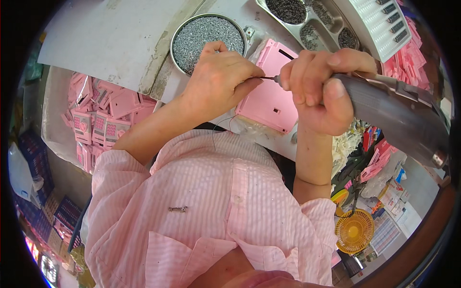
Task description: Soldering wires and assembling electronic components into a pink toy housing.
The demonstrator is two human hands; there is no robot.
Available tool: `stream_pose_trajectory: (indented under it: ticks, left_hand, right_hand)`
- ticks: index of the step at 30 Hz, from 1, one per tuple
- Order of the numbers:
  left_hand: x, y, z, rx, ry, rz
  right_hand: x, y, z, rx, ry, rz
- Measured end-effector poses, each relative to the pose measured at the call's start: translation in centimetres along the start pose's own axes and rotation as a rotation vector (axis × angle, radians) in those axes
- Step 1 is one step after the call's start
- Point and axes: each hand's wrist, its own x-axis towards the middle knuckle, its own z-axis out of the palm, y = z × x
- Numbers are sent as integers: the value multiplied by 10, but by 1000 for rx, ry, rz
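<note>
My right hand (319, 91) grips a grey electric screwdriver (398, 115), its thin bit pointing left. My left hand (218, 79) pinches at the bit's tip, fingers closed as if on a small screw that is too small to make out. Just beyond and below both hands lies a pink plastic box panel (269, 103) with a slot, flat on the white worktop. A round metal pan of small silver screws (199, 31) sits right behind my left hand.
A divided metal tray of dark screws (312, 21) stands at the back right, beside a white ribbed rack (379, 24). Several pink keypad parts fill a bag (98, 120) at the left. More pink pieces (408, 62) pile at right. A yellow fan (354, 231) sits low right.
</note>
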Motion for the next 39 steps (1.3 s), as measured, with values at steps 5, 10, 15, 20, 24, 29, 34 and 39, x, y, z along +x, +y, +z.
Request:
stream_pose_trajectory:
  ticks: [5, 10, 15, 20, 24, 29, 34, 39]
  left_hand:
    - [-6, 2, 1, 102, -49, 67]
    - [6, 1, -34, 14, 18, 16]
    - [4, -18, -53, 28, 73, -55]
    - [23, -23, -30, -21, 84, 13]
    - [29, -22, -20, -4, 26, -11]
    - [31, -13, -19, -8, 23, -43]
    - [23, -14, -22, -16, 18, -27]
    - [13, -30, -15, -52, 29, -12]
  right_hand:
    - [-12, 1, 6, 62, 55, -85]
    - [-40, -5, 26, 76, 124, 38]
    - [-58, 0, 41, -96, 138, 153]
    - [-57, -7, 45, -142, 99, 211]
    - [-56, -7, 45, -138, 99, 191]
    - [-59, -3, 46, -161, 101, 203]
    - [-63, 1, 45, -202, 111, 246]
    - [-64, 7, 44, -203, 104, 233]
